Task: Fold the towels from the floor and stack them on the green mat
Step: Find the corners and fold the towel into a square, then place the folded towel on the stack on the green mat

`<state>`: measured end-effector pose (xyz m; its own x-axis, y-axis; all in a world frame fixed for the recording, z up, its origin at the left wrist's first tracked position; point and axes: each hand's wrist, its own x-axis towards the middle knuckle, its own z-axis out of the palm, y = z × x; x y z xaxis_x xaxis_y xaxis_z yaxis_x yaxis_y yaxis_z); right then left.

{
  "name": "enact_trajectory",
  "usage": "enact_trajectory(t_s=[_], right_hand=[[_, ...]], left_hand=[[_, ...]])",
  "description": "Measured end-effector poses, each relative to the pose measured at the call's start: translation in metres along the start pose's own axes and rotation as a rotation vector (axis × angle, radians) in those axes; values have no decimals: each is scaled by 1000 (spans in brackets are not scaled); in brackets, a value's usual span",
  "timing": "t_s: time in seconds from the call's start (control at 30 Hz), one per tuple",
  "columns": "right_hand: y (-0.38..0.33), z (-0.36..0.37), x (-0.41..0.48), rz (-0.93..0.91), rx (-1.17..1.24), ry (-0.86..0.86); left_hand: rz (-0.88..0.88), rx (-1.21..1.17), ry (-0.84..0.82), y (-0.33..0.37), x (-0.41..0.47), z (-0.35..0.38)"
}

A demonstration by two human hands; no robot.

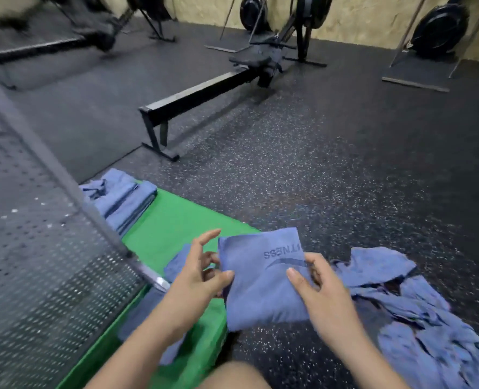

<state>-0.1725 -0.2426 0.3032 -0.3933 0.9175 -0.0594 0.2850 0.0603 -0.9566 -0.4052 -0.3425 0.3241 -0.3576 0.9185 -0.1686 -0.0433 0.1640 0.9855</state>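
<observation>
The towel [260,284] has dark lettering partly covered by the right hand [325,296], and its lower edge is blurred. Held just above the floor [317,178] at the green mat [171,220] edge, it runs lengthwise away from the person, print upside down. It is blue, folded and roughly rectangular. The left hand [196,279] pinches its left edge, forefinger raised; the right grips its right edge, thumb on top. Loose towels [418,313] lie to the right, a folded stack [126,200] on the mat's far end.
</observation>
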Motion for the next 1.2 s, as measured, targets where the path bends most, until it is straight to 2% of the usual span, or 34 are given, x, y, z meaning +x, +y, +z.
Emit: enact_trajectory(t_s=[0.23, 0.37, 0.6, 0.77, 0.87, 0.93, 1.07, 1.2], right_hand=[[31, 144, 16, 31, -146, -442], [52, 210, 20, 71, -212, -725], [81, 281, 21, 249, -267, -1116], [75, 324, 25, 373, -210, -1290], [74, 339, 26, 429, -266, -1434], [78, 344, 27, 457, -288, -1443], [91, 341, 35, 483, -237, -1346], [89, 325, 41, 471, -180, -1247]], left_hand=[[-173, -36, 396, -101, -67, -116], [-305, -190, 591, -157, -107, -151], [-528, -80, 741, -223, -159, -182], [-614, 46, 837, -238, -176, -209], [-648, 71, 867, -248, -183, -225], [-669, 75, 863, -256, -186, -232], [-751, 133, 846, -250, -182, -227], [-749, 381, 795, -251, -174, -215]])
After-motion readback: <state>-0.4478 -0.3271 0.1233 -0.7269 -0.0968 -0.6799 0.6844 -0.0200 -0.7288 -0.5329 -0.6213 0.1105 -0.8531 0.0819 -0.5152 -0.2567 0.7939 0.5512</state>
